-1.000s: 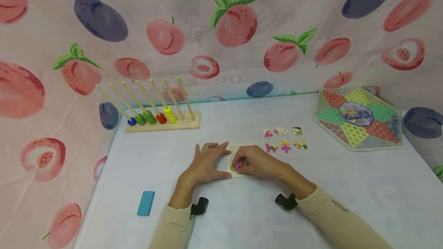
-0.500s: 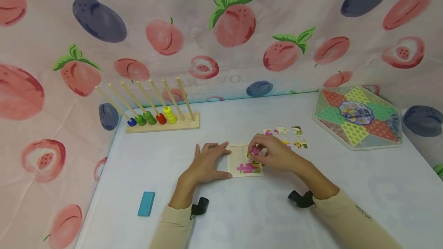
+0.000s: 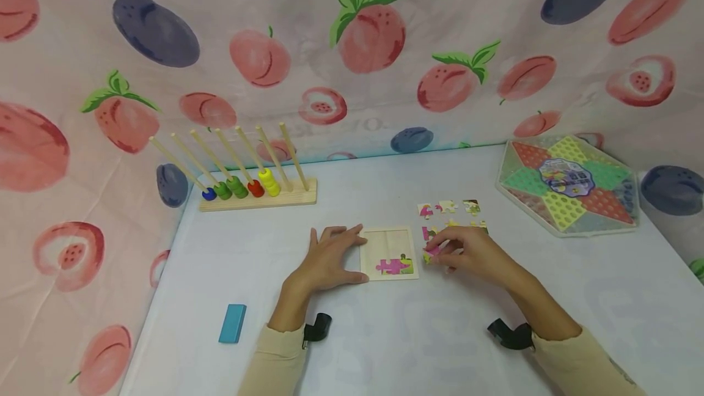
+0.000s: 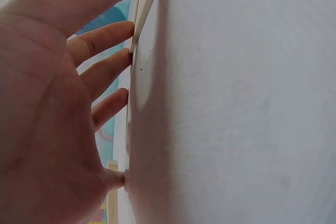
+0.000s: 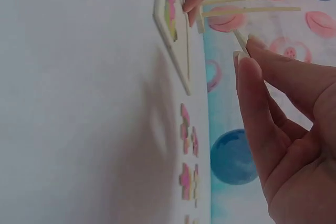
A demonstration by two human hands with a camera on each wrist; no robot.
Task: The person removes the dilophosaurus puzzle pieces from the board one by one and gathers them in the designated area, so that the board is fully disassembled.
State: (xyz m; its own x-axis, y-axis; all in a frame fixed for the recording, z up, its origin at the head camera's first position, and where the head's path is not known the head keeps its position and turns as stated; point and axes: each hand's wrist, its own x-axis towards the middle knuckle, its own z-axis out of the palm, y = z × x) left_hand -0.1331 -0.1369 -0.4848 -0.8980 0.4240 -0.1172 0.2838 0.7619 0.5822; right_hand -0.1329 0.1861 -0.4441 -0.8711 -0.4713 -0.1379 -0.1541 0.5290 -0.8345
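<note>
A square wooden puzzle tray [image 3: 375,244] lies mid-table, with a few joined pink and yellow-green jigsaw pieces [image 3: 394,266] in its lower right corner. My left hand [image 3: 326,261] spans the tray's left side, fingers spread; thumb and fingertips touch its edge, as the left wrist view also shows. Just right of the tray, my right hand [image 3: 474,254] pinches a pink and yellow-green puzzle piece [image 3: 429,256] between thumb and finger. In the right wrist view that puzzle piece [image 5: 241,42] appears edge-on, above the table. Loose puzzle pieces [image 3: 425,211] lie behind the right hand, partly hidden.
A wooden bead-counting stand [image 3: 258,201] with upright rods and coloured beads is at the back left. A hexagonal game box [image 3: 569,188] occupies the back right. One blue block [image 3: 232,324] lies at the front left. A fruit-printed cloth [image 3: 374,109] hangs behind the table.
My right hand moves from over the tray, across its upper right corner, to the right of it, still pinching the piece. The joined pieces come into view. My left hand stays put.
</note>
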